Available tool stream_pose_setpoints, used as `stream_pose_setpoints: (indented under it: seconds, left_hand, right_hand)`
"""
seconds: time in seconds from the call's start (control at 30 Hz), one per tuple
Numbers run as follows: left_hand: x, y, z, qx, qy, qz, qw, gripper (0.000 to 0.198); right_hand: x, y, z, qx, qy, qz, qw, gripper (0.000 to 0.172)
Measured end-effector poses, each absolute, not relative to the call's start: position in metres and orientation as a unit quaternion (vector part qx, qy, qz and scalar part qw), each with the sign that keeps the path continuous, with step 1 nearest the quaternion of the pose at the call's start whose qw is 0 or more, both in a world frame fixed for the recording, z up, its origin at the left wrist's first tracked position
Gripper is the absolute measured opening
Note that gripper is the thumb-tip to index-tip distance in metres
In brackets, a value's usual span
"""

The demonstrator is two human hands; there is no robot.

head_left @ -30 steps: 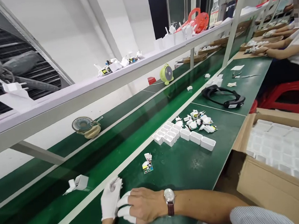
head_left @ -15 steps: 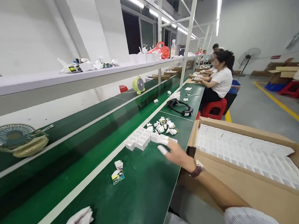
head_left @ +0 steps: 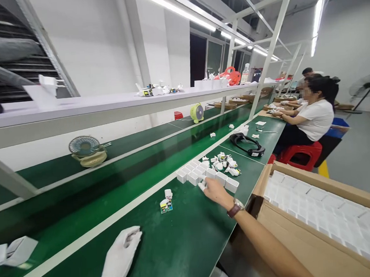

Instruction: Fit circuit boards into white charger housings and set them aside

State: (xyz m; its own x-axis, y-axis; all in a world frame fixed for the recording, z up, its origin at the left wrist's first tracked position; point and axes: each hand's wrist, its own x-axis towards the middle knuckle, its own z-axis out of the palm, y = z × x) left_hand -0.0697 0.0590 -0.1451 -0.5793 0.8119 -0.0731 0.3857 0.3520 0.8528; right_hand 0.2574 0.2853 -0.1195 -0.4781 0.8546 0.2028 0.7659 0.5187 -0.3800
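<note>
My right hand, with white covers on its fingertips, reaches to the near side of a cluster of small white plastic cases. Its fingers are apart and touch or nearly touch the cases; nothing shows in its grip. Three more white cases stand in a slanting row just past that hand. My left hand, in a white glove, rests over the green bench with its fingers curled inward, holding nothing that I can see. Between the hands lies a small circuit board with a white part.
Behind the cases is a pile of circuit boards with white parts. A black head-worn visor lies beyond. At right stands a carton of white cases. A belt runs along the left; a person sits farther down.
The view has swung left. White cases near my right hand now stand in a slanting row, and my right fingers have shifted to their near left side. My left hand shows more fully.
</note>
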Motion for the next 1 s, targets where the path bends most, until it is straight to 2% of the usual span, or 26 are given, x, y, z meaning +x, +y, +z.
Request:
stream_pose_setpoints:
  seconds: [0.13,0.27,0.5,0.6,0.67,0.8,0.9,1.0]
  left_hand:
    - [-0.067,0.054,-0.14,0.377,0.771,0.444,0.257,0.049]
    - [-0.062,0.052,-0.134,0.386,0.775,0.438,0.243,0.047]
    - [-0.031,0.053,-0.143,0.5,0.738,0.425,0.159,0.065]
    - [-0.028,0.05,-0.148,0.53,0.738,0.392,0.144,0.049]
    - [-0.035,0.048,-0.149,0.527,0.754,0.372,0.121,0.037]
    - [-0.052,0.046,-0.146,0.471,0.803,0.359,0.064,0.035]
    - [-0.056,0.047,-0.146,0.441,0.816,0.365,0.075,0.041]
    - [-0.051,0.047,-0.146,0.437,0.803,0.383,0.128,0.067]
  right_hand:
    - [0.22,0.293,-0.12,-0.492,-0.856,0.105,0.116,0.027]
    - [0.212,0.278,-0.119,-0.475,-0.869,0.101,0.099,0.026]
    - [0.174,0.204,-0.122,-0.247,-0.949,0.167,0.1,0.023]
    - [0.153,0.188,-0.121,-0.173,-0.961,0.183,0.11,0.023]
    - [0.148,0.192,-0.121,-0.175,-0.96,0.177,0.132,0.023]
    - [0.157,0.212,-0.131,-0.231,-0.948,0.144,0.163,0.027]
    - [0.169,0.213,-0.143,-0.211,-0.956,0.136,0.154,0.021]
    - [0.173,0.209,-0.144,-0.163,-0.965,0.146,0.148,0.019]
